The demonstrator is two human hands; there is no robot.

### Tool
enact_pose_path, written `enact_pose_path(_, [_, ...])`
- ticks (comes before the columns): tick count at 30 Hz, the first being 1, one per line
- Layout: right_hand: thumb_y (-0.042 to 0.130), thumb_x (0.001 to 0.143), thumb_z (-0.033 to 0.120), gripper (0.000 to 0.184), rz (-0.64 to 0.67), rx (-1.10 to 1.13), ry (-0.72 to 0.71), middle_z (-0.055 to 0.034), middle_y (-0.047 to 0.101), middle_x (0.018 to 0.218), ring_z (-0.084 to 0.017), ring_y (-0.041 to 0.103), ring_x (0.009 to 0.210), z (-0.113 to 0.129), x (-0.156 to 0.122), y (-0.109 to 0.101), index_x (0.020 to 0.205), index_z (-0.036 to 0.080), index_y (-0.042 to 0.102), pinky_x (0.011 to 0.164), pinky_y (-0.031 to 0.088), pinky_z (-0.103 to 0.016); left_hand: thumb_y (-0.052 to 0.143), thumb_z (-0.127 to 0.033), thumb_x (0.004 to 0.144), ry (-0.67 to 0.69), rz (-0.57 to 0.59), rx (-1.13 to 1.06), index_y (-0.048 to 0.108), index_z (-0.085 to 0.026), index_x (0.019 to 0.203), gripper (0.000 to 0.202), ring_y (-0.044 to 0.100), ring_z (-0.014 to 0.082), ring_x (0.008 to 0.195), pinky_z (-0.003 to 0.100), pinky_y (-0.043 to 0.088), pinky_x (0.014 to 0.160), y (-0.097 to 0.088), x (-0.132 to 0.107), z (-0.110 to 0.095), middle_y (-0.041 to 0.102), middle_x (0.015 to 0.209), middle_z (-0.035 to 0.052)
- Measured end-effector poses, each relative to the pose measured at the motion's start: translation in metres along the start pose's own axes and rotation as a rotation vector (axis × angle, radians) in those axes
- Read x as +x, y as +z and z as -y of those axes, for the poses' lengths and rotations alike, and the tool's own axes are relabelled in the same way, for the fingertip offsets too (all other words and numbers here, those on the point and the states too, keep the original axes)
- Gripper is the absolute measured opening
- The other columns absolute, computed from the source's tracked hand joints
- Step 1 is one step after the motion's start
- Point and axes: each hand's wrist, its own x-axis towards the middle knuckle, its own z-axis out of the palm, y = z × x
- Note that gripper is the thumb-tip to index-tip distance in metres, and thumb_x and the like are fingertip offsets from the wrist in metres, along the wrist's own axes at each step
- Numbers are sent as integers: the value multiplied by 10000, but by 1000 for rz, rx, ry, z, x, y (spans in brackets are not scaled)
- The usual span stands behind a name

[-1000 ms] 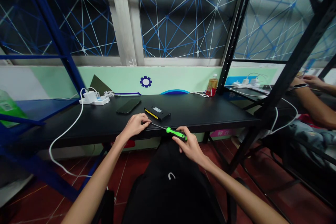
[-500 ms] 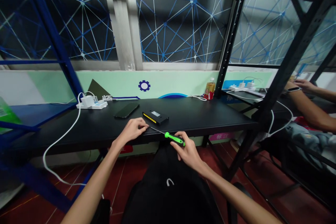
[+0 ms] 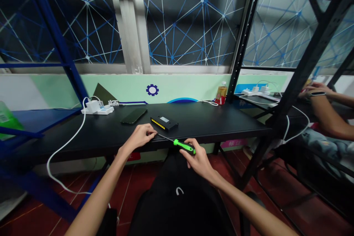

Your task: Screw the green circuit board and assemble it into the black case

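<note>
My right hand [image 3: 197, 156] is closed around the green and black handle of a screwdriver [image 3: 183, 146], whose thin shaft points left and slightly away from me. At the shaft's tip, the thumb and fingers of my left hand [image 3: 141, 135] are pinched together near the desk's front edge. Whatever lies between those fingertips is too small to make out. Just beyond the tip, a flat black network switch [image 3: 169, 122] with a row of yellow ports and a pale label rests on the desk. Neither hand touches it.
On the black desk [image 3: 204, 118] a dark phone [image 3: 134, 115] lies left of the switch. A white power strip [image 3: 106, 110] with plugged-in chargers and a cable sits at the left. A drink bottle [image 3: 221, 93] stands at the back right. Another person's arm [image 3: 329, 114] shows far right.
My hands and the screwdriver hold almost the same position. The other person's arms at the far right have shifted slightly.
</note>
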Motion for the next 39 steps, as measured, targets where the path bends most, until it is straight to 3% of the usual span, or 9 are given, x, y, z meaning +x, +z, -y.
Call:
enact_pose_path(8, [584,916,428,297,-4,12,-21,105,458,524,-113,527,381,-1,-1,1,1097,215,484,447,386,-208,589,-196,803,22,-32,-23,800,-186,834,213,599,144,630,243,419,588,2,0,3,689,768,38])
enact_pose_path(12, [590,914,420,289,-24,42,-23,62,556,665,-89,521,385,-1,0,1,1094,220,484,426,374,-205,594,-230,805,6,-45,-72,801,-189,830,212,610,152,644,252,435,595,4,0,6,702,789,44])
enact_pose_path(14, [593,914,416,283,-42,69,-25,49,581,721,-82,527,389,0,1,0,1091,223,484,421,369,-204,608,-268,809,-11,-44,-129,803,-195,852,212,614,158,651,256,444,591,3,0,7,718,812,47])
enact_pose_path(20, [597,920,409,286,-88,153,-22,84,545,621,-84,518,369,2,3,-1,1101,222,478,435,358,-202,709,-389,789,-118,-11,-495,784,-175,996,307,665,201,745,307,521,689,3,1,2,760,880,79])
enact_pose_path(24, [602,917,416,303,-90,176,-10,75,563,639,-83,512,368,1,3,-1,1111,219,478,427,349,-203,730,-401,777,-187,-60,-576,791,-155,921,291,669,201,699,314,533,704,5,1,0,745,737,68])
enact_pose_path(32, [601,914,437,316,-123,178,-14,76,559,609,-92,513,365,0,3,0,1109,216,484,428,352,-208,691,-402,804,-122,-155,-454,780,-157,826,262,638,167,593,263,502,599,10,2,0,714,661,38])
enact_pose_path(39, [604,907,445,320,-118,175,-7,79,554,596,-90,508,365,-1,3,0,1097,215,488,431,359,-208,614,-295,840,59,-343,-63,741,-181,756,190,636,151,618,239,458,597,19,-1,-8,734,732,33])
